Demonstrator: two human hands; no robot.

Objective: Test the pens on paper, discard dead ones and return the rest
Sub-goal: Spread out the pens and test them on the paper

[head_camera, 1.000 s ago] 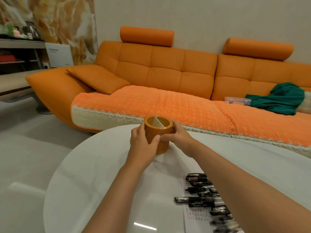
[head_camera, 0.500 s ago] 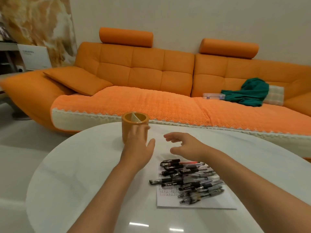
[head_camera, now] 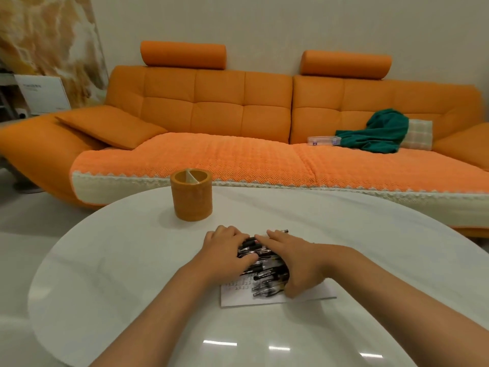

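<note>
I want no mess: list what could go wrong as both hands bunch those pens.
The left hand and right hand cup a loose pile of pens; some may slip and roll across the table. One pen sticks out beyond the right hand and might be missed. The paper could drag.

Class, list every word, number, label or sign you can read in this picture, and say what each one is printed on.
Nothing here is legible.
On the white board by the left wall: a line of grey print, blurred.
On the pens: white print on the barrels, too small.
On the paper beneath them: rows of tiny marks, too small.
On the clear box on the sofa: a dark label, unreadable.
</note>
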